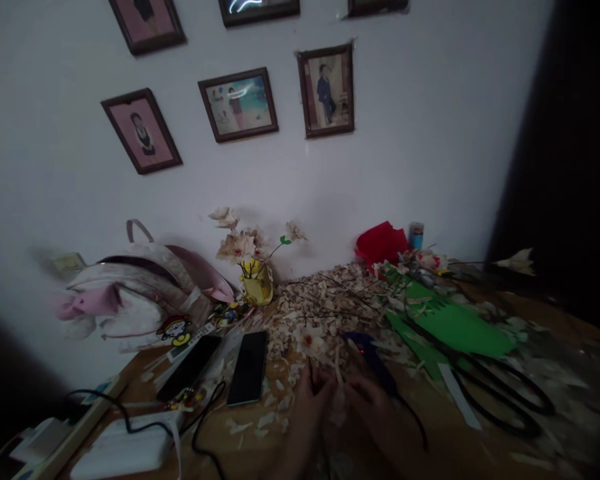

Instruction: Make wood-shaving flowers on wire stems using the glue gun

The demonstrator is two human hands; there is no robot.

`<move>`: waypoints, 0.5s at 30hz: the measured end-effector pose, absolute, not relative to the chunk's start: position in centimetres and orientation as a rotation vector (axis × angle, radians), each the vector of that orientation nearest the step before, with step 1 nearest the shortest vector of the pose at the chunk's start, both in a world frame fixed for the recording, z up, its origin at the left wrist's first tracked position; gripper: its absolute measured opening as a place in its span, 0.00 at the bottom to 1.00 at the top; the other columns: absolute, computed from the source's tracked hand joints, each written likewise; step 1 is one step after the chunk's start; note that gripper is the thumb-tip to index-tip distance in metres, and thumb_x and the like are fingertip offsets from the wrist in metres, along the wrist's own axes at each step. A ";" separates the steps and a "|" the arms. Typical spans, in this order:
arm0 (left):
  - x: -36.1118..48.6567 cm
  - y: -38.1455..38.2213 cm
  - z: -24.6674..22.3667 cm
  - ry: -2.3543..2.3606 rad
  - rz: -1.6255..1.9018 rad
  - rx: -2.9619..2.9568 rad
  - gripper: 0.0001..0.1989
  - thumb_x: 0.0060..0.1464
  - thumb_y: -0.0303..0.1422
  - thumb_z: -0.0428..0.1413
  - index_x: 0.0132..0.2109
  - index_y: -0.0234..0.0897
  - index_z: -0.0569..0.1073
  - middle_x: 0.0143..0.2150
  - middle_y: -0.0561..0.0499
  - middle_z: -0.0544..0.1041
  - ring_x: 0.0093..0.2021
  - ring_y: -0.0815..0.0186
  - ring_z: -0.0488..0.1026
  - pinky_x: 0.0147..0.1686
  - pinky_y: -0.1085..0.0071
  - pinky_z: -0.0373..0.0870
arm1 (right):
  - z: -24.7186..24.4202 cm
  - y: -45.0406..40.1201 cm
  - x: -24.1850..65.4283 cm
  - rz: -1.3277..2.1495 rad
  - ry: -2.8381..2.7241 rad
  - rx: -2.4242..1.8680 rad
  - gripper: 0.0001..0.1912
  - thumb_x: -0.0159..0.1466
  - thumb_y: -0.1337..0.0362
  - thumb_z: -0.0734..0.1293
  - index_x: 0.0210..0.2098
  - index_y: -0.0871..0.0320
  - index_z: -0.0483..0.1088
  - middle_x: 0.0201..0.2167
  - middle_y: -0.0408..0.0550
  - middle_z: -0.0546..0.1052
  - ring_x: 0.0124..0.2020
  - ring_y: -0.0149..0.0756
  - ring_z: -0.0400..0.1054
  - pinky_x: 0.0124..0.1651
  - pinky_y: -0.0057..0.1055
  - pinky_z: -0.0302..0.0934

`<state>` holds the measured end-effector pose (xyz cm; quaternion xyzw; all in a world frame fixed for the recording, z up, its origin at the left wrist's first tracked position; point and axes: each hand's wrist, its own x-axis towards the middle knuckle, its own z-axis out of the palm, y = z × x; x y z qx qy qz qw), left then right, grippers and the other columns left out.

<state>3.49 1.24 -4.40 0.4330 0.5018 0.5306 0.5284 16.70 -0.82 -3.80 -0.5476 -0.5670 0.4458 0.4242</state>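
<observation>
The flower [309,341] lies just beyond the nearer left hand [311,399], whose closed fingers seem to pinch its forward-pointing stem [311,369], while the right hand [369,401] seems pinching a pale strip [339,367].

The left hand [316,392] holds a dark stem [311,371] and the right hand [369,395] is just beside a pale strip [339,368], with a yellow vase [259,288] at their eleven o'clock, a green sheet [460,328] at two, scissors [462,361] at three.
</observation>
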 end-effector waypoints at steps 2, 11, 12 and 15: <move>3.9 1.2 -4.2 1.143 1.267 1.052 0.21 0.32 0.39 0.64 0.25 0.40 0.58 0.20 0.60 0.66 0.21 0.72 0.63 0.23 0.76 0.60 | -3.2 -0.9 17.1 1.121 -1.410 -1.387 0.18 0.55 0.50 0.58 0.30 0.56 0.70 0.31 0.46 0.76 0.36 0.39 0.69 0.41 0.29 0.61; 3.8 1.6 -4.6 1.168 1.289 1.054 0.20 0.32 0.36 0.64 0.25 0.40 0.57 0.18 0.60 0.67 0.19 0.72 0.64 0.21 0.75 0.60 | -3.2 -0.4 17.3 1.155 -1.458 -1.472 0.24 0.51 0.48 0.60 0.36 0.61 0.70 0.38 0.53 0.76 0.41 0.45 0.68 0.47 0.35 0.58; 3.8 1.6 -4.8 1.155 1.285 1.061 0.20 0.33 0.37 0.63 0.25 0.40 0.58 0.19 0.60 0.67 0.19 0.72 0.64 0.21 0.75 0.60 | -3.2 -0.4 17.3 1.148 -1.466 -1.490 0.23 0.51 0.49 0.59 0.36 0.61 0.70 0.37 0.52 0.76 0.41 0.45 0.68 0.46 0.34 0.59; 3.6 1.6 -4.9 1.171 1.277 1.082 0.18 0.34 0.37 0.63 0.25 0.40 0.59 0.20 0.59 0.68 0.20 0.72 0.65 0.22 0.75 0.60 | -3.5 -0.2 17.6 1.113 -1.490 -1.515 0.20 0.53 0.50 0.60 0.35 0.59 0.70 0.34 0.49 0.76 0.38 0.43 0.69 0.43 0.33 0.59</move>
